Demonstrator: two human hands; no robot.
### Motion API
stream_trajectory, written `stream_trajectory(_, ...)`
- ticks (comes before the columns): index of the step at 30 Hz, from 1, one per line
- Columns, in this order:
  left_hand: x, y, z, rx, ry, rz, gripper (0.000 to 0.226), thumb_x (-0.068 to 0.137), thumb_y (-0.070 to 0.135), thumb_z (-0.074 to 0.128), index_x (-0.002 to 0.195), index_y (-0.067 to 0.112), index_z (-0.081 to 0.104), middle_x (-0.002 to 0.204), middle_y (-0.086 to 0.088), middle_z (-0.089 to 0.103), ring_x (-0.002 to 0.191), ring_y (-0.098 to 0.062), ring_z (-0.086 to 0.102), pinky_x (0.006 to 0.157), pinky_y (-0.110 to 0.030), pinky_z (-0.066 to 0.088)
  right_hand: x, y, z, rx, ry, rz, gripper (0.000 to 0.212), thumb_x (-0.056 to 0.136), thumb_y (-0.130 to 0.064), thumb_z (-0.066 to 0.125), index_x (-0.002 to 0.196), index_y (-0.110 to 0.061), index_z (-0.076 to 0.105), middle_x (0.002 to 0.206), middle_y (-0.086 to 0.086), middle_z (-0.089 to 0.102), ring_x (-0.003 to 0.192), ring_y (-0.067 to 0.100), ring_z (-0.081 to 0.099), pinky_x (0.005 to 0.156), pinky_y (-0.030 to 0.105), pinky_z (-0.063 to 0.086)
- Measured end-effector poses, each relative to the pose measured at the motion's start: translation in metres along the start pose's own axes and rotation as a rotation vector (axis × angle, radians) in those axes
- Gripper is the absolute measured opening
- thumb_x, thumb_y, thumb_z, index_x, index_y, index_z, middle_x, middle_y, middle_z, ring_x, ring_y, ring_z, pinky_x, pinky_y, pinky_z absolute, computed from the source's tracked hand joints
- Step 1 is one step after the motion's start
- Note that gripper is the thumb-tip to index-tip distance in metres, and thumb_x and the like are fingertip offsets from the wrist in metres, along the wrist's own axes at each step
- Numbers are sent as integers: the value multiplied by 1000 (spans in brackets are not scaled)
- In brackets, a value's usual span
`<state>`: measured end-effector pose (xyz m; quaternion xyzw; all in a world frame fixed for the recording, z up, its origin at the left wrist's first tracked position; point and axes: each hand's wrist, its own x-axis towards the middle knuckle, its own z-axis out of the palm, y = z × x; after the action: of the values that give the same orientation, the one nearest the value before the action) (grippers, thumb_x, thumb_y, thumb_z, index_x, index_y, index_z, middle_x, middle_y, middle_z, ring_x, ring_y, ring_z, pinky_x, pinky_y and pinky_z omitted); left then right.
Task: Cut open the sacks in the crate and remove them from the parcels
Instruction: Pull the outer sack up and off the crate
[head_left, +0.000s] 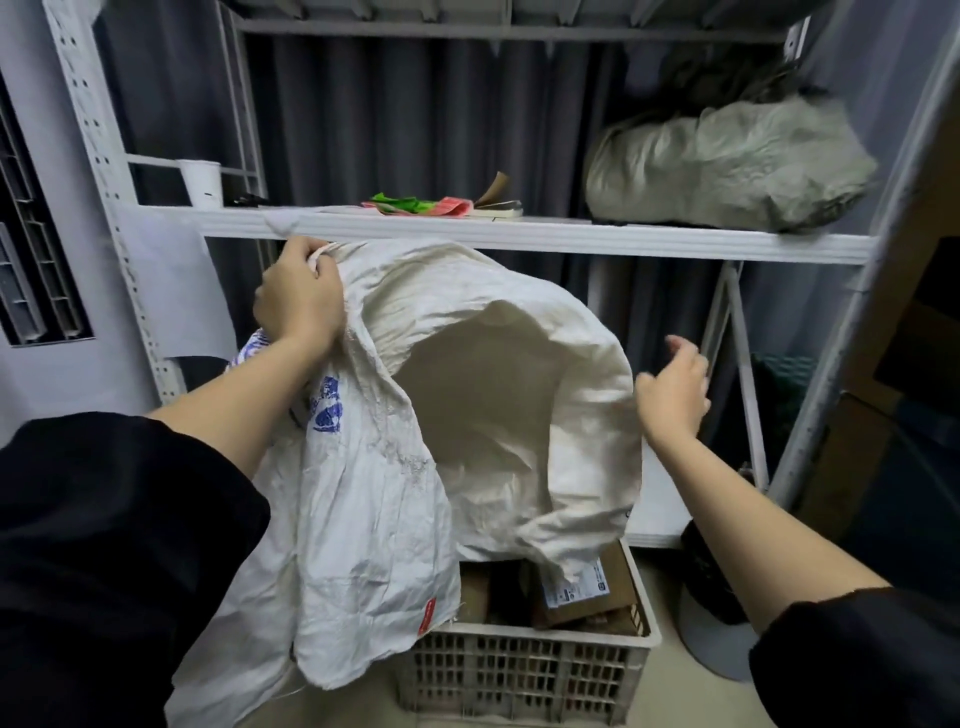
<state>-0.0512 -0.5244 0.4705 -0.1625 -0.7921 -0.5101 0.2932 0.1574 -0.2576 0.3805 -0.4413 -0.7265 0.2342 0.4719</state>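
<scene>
Gripping a bunched top edge of the white woven sack (395, 415) with the left hand (298, 301), fingers curled tight round the fabric, and holding it up just under the white shelf (519, 234). Hanging open-mouthed toward the camera, hollow inside, with its lower folds draping over the near left corner of the plastic crate (524, 670) and trailing toward the floor. Reaching with the right hand (675, 395) just beside the sack's right rim, fingers loosely spread, grasping nothing and apparently not touching the cloth. Judging progress: looking already cut open and lifted clear of its load, since cardboard parcels (582, 587) are lying bare in the crate beneath; remaining, probably, only pulling this sack fully away and setting it aside. Counting: one sack in hand, with blue print on its left flank and a small red tag near the hem; one crate; at least two parcels showing, one bearing a shipping label, others possibly hidden under the folds; one further greyish stuffed sack (727, 166) resting on the shelf above, plus one paper cup (200, 182).
</scene>
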Motion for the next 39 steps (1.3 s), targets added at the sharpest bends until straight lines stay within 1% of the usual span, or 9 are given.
stream_trajectory(3, -15, 14, 8, 9, -43, 52, 27, 92, 24, 42, 110, 21, 61, 112, -12, 67, 103, -38, 58, 82, -38, 43, -23, -40, -7, 316, 96, -161, 16, 89, -18, 48, 102, -13, 56, 107, 10, 59, 96, 29, 56, 79, 34, 39)
stream_trajectory(8, -37, 27, 23, 15, -100, 105, 25, 90, 25, 44, 107, 25, 61, 107, -6, 69, 100, -35, 59, 76, -34, 41, -55, -78, -4, 291, -34, -179, 46, 91, -51, 33, 73, -10, 46, 69, 5, 61, 71, 28, 56, 65, 37, 42)
stream_trajectory(11, -44, 27, 27, 15, -116, 113, 25, 89, 24, 43, 106, 25, 61, 105, -4, 69, 98, -33, 60, 76, -34, 41, -66, -71, -7, 325, 112, -537, 31, 88, -44, 46, 75, -16, 47, 73, -5, 53, 71, 19, 50, 66, 35, 36)
stream_trajectory(15, -48, 26, 32, 34, -130, 118, 26, 89, 24, 42, 106, 25, 61, 105, -4, 69, 97, -33, 59, 74, -32, 37, -62, -62, 1, -141, 3, -1058, 53, 71, -54, 63, 108, -17, 59, 101, -1, 61, 91, 19, 55, 75, 36, 39)
stream_trajectory(17, -50, 26, 32, 47, -144, 120, 26, 88, 25, 43, 106, 25, 62, 103, -5, 69, 97, -33, 59, 74, -31, 36, -52, -56, 8, -376, 73, -1175, 35, 67, -37, 73, 95, -18, 65, 91, -1, 63, 81, 24, 58, 65, 32, 39)
stream_trajectory(20, -48, 18, 32, 95, -196, 164, 23, 87, 32, 44, 100, 24, 62, 97, -6, 69, 93, -34, 60, 73, -33, 38, -34, -54, 0, -262, 146, -917, 11, 72, -17, 67, 82, -17, 70, 90, 5, 60, 78, 29, 53, 61, 32, 34)
stream_trajectory(24, -46, 5, 29, 156, -318, 298, 44, 81, 50, 32, 87, 15, 58, 85, -11, 65, 83, -36, 57, 65, -34, 37, -7, -50, -10, -236, 13, -453, 26, 93, -21, 46, 104, -10, 67, 111, 12, 54, 103, 32, 48, 77, 39, 42)
stream_trajectory(34, -43, -18, 38, 287, -455, 357, 51, 99, 43, 25, 58, 15, 38, 66, -8, 52, 74, -37, 57, 59, -34, 34, 37, -8, -47, -389, -150, -7, 51, 101, -35, 22, 124, -9, 58, 131, 19, 52, 116, 42, 51, 92, 45, 40)
stream_trajectory(39, -52, 3, 46, 102, -394, 228, 43, 97, 29, 26, 57, 13, 31, 62, -6, 45, 72, -34, 49, 59, -35, 31, 36, -2, -34, 289, -168, 331, 42, 91, -49, 41, 108, -11, 49, 82, 13, 73, 79, 37, 71, 71, 41, 56)
